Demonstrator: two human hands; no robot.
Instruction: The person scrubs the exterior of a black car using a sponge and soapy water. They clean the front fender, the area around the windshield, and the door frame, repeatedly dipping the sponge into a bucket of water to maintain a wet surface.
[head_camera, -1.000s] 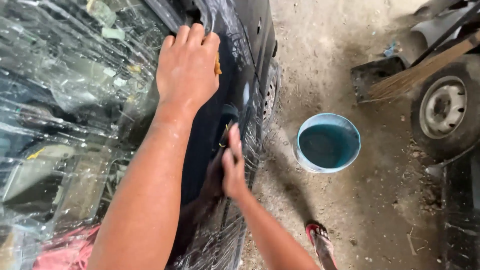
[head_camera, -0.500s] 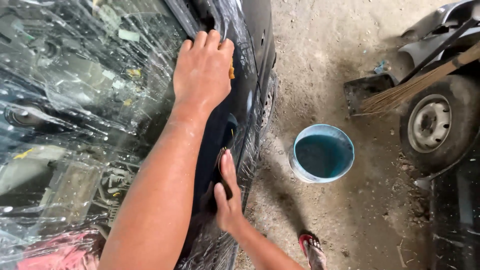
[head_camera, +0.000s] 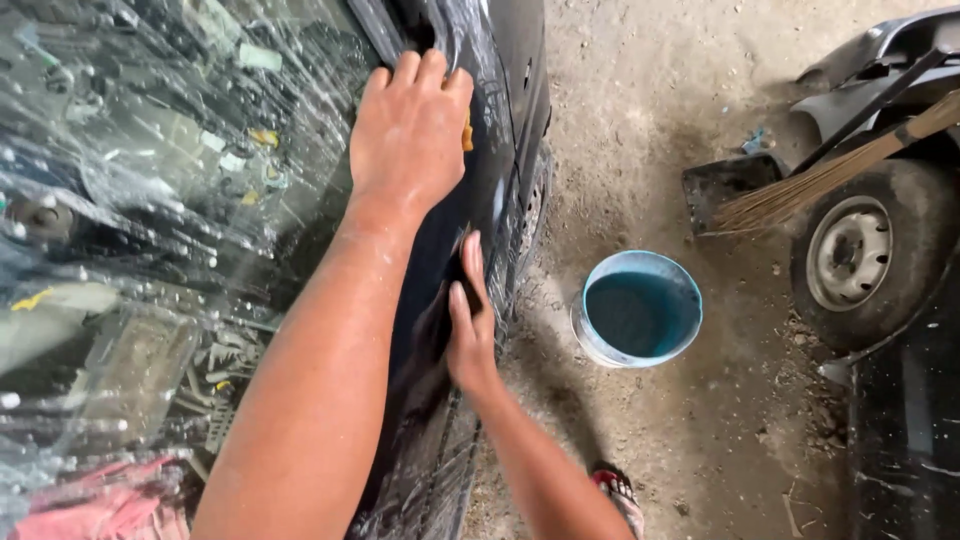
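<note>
Left hand: the left hand (head_camera: 410, 130) lies flat at about 11 o'clock in the view, palm down on the dark car door (head_camera: 490, 160), just beside the window edge. It presses a small orange sponge (head_camera: 467, 133); only a corner of the sponge shows under the fingers, so the hand covers it more than it clasps it.

Right hand: the right hand (head_camera: 468, 325) is near the centre, toward 6 o'clock from the left one. Its fingers are stretched and lie along the door panel. It looks released, with nothing in it that I can see.

Window: the wet window glass (head_camera: 170, 220) fills the 9 o'clock side. Many drops and white soapy streaks are on it.

Bucket: a blue bucket (head_camera: 640, 310) with dark water stands on the dirt ground (head_camera: 640, 120) at about 3 o'clock, well apart from both hands.

Other things: a straw broom (head_camera: 800, 190) leans at 2 o'clock against another vehicle, above its wheel (head_camera: 850, 260). A red sandal (head_camera: 618, 490) shows at 5 o'clock.

Progress: I judge the washing is in the middle. Glass and door are already wet and soapy, so wetting and part of the scrubbing seem done. Foam is not rinsed yet, and the lower door is hidden from view.
</note>
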